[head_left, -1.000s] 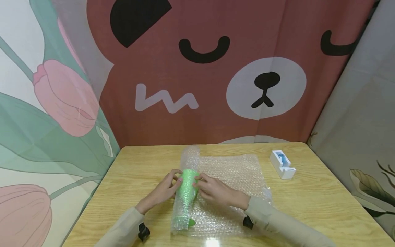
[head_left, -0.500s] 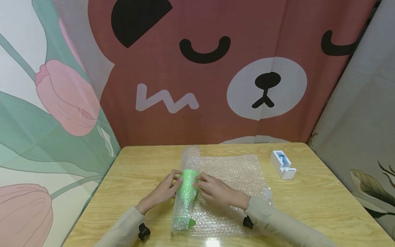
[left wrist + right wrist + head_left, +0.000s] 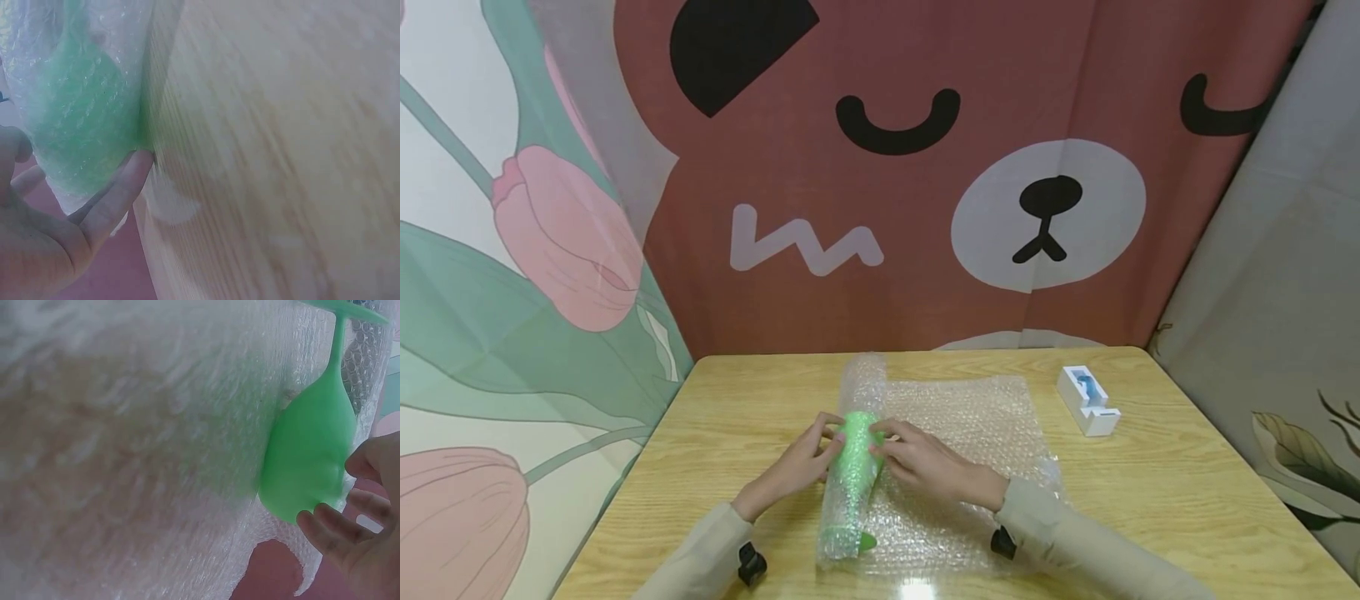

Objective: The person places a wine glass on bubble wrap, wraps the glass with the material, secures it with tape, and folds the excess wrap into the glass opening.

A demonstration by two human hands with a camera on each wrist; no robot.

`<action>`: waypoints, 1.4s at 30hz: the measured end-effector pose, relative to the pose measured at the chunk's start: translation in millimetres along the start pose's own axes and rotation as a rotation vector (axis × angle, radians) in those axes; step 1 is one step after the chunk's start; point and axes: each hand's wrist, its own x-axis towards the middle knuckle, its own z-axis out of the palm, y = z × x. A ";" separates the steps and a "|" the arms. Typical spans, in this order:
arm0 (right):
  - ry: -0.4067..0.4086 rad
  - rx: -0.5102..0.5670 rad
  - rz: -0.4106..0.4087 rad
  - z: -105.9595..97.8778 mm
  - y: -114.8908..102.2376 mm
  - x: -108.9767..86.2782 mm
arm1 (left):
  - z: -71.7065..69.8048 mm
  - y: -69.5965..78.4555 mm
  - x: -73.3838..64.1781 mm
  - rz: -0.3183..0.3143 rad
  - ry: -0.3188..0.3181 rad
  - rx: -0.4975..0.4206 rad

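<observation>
At the left, my left sleeve leads in from the near side to my left grip, which is narrow, curved against the left side of the green goblet with wrap between the two. The goblet lies on its side on the table, long axis running near to far: bowl far, right between my grips, stem and foot towards me. So it is just right of my left grip and just left of my right grip; neither is nearer, since both touch it, or the wrap on it, at the bowl. The wrap folds over it from the left, leaves part of its right flank bare, and reaches on as a tube past the rim towards the far edge. My right grip is narrow as well, fingertips at the bare bowl and thumb by the wrap's edge; how hard either presses, I cannot tell. Further right, the rest of the wrap lies flat, running under my right grip and right sleeve, so my own arm is what stands over it. The tape dispenser sits far right, apart from the sheet, with a curtain behind the table.
</observation>
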 end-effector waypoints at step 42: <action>0.115 -0.153 -0.020 5.8 4.1 3.2 | 1.6 -1.1 0.3 0.019 -0.056 0.067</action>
